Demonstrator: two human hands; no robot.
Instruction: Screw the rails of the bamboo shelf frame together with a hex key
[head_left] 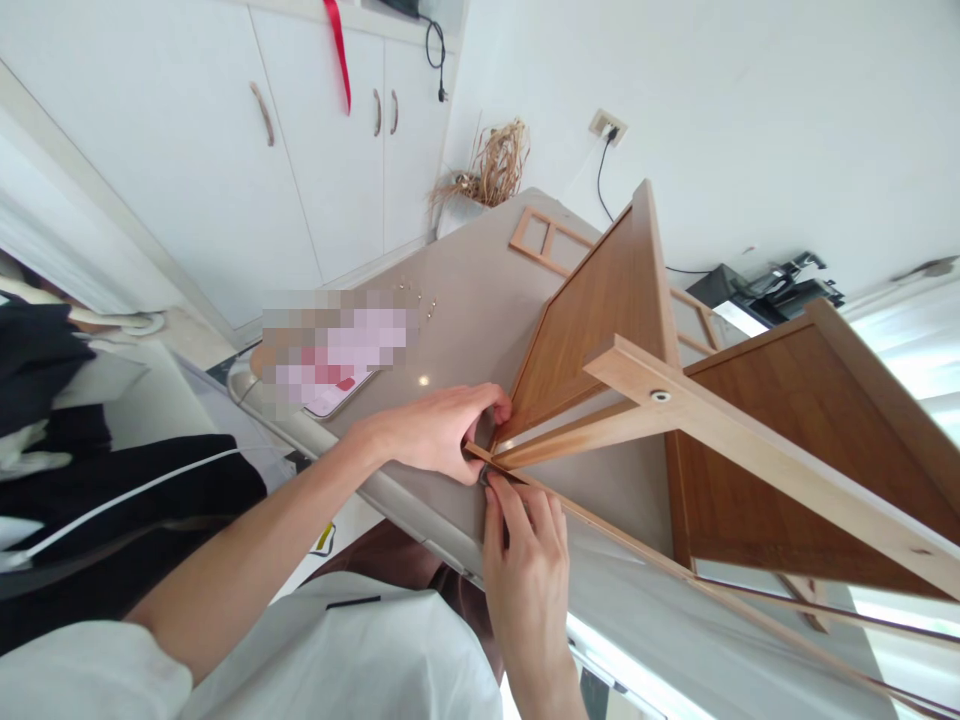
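A wooden piece of furniture with brown panels (592, 310) and pale wooden bars (742, 430) stands partly assembled on the table. My left hand (435, 435) is curled around the near lower corner of its frame, thumb on one side and fingers on the other. Just beside it, my right hand (529, 540) has thumb and forefinger pinched together at the same joint. A small dark, shiny piece shows at those fingertips, too hidden to name. One pale bar crosses above the corner and carries a round metal fastener (660, 397).
Several small metal fittings (420, 297) lie on the grey table (457, 270), near a phone (345, 390) with a blurred screen. A slatted wooden frame (551, 240) rests farther back. Dried plants (501, 165) stand by the white cabinets (322, 130). Dark clothes (150, 500) are at the left.
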